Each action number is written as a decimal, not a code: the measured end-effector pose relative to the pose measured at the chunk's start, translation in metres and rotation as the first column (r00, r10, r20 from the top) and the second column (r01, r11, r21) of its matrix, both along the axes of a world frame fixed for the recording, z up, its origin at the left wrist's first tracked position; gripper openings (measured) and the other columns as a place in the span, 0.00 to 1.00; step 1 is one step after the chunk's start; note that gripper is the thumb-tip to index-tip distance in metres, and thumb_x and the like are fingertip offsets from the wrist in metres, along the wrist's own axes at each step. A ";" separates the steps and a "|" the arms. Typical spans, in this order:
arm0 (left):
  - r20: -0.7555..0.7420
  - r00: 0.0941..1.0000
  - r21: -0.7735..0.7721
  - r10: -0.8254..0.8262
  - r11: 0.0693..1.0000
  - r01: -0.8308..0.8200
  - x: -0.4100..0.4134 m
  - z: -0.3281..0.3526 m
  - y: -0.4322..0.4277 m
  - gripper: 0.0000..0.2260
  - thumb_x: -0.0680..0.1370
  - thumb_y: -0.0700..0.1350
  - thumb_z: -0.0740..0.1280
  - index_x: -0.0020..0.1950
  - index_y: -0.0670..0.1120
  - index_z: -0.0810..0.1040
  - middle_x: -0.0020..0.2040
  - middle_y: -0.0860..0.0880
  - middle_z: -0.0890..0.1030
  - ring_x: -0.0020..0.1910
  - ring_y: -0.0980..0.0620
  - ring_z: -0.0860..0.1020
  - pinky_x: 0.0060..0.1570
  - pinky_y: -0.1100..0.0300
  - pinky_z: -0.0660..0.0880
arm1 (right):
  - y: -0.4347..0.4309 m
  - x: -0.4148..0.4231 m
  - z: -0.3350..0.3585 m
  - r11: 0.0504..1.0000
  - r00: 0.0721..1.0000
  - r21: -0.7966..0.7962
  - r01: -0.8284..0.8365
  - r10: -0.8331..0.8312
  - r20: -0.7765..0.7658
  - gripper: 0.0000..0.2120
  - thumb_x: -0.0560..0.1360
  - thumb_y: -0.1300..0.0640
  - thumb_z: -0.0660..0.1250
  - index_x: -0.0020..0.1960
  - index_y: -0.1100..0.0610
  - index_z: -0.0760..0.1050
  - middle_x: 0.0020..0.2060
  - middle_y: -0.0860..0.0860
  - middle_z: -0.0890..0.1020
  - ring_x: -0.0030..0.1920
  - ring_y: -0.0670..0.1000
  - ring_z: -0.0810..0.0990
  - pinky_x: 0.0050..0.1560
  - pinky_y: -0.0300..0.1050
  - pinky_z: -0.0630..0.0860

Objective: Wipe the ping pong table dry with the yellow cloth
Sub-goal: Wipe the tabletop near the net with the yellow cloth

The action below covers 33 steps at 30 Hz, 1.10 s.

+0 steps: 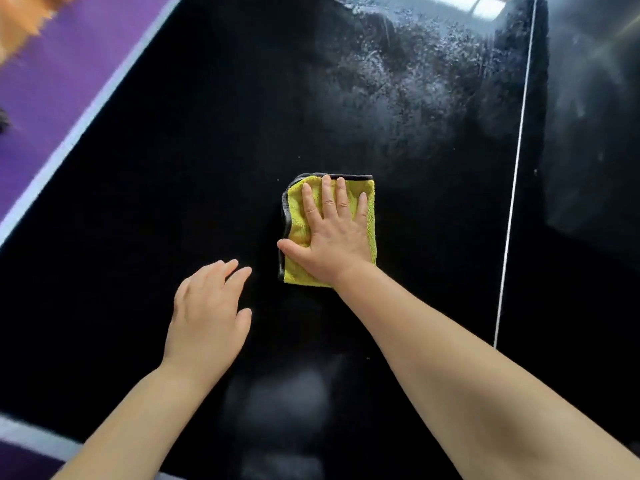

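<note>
A folded yellow cloth [367, 230] with a grey edge lies flat on the black ping pong table [173, 188], near the middle of the view. My right hand [332, 233] presses down on the cloth, palm flat, fingers spread and pointing away from me. My left hand [207, 313] hovers or rests on the table to the left of the cloth and nearer to me, fingers loosely apart, holding nothing. Beyond the cloth, a wide patch of water droplets [408, 84] covers the table surface.
A thin white centre line [516, 174] runs along the table to the right of the cloth. The table's pale left edge [69, 133] borders a purple floor [45, 81]. An orange blurred object [20, 19] sits at the top left corner.
</note>
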<state>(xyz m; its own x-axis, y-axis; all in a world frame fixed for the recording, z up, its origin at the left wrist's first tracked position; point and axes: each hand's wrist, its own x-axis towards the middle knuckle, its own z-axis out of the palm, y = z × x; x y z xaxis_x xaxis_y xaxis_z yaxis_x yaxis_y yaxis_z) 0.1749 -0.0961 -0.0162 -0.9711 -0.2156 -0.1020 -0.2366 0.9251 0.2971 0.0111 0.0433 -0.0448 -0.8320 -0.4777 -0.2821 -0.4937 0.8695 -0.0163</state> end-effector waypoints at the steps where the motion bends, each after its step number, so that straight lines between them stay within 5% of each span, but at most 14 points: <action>1: 0.003 1.000 -0.001 0.027 1.000 -0.027 0.007 -0.001 -0.016 0.28 0.63 0.37 0.78 0.62 0.40 0.77 0.61 0.42 0.77 0.63 0.40 0.73 0.61 0.40 0.67 | -0.022 0.006 0.000 1.000 1.000 -0.007 -0.029 0.029 0.005 0.46 0.70 0.23 0.39 0.79 0.48 0.32 0.78 0.55 0.34 0.77 0.58 0.31 0.73 0.67 0.36; 8: 0.042 0.986 -0.032 0.164 0.986 -0.162 0.055 0.004 -0.088 0.30 0.64 0.35 0.76 0.65 0.40 0.73 0.63 0.42 0.76 0.65 0.41 0.70 0.64 0.41 0.64 | -0.117 0.076 -0.002 0.954 0.953 -0.049 -0.295 0.297 0.055 0.43 0.73 0.25 0.43 0.79 0.45 0.33 0.78 0.55 0.34 0.76 0.59 0.29 0.71 0.67 0.32; 17: 0.052 0.989 -0.072 0.137 0.988 -0.133 0.060 0.024 -0.067 0.27 0.65 0.32 0.73 0.64 0.39 0.74 0.63 0.40 0.75 0.64 0.40 0.70 0.63 0.39 0.64 | -0.063 0.146 0.010 0.899 0.891 -0.051 -0.435 0.438 0.116 0.39 0.76 0.28 0.44 0.78 0.43 0.33 0.77 0.55 0.34 0.76 0.59 0.28 0.72 0.67 0.32; 25: 0.042 0.998 -0.064 -0.043 0.997 0.046 0.028 0.021 0.032 0.24 0.69 0.35 0.71 0.66 0.40 0.73 0.64 0.42 0.74 0.66 0.42 0.69 0.65 0.41 0.62 | 0.058 0.146 0.006 0.974 0.971 -0.067 -0.216 0.222 0.088 0.38 0.76 0.28 0.44 0.77 0.41 0.32 0.76 0.51 0.32 0.76 0.55 0.29 0.73 0.64 0.30; 33: -0.013 0.944 -0.090 -0.329 0.941 0.326 0.024 0.020 0.145 0.24 0.64 0.35 0.75 0.60 0.39 0.78 0.57 0.42 0.79 0.58 0.41 0.76 0.55 0.44 0.73 | 0.216 0.139 0.001 0.983 0.983 -0.002 0.185 -0.184 0.013 0.38 0.74 0.26 0.41 0.77 0.40 0.33 0.79 0.51 0.36 0.77 0.55 0.32 0.75 0.63 0.33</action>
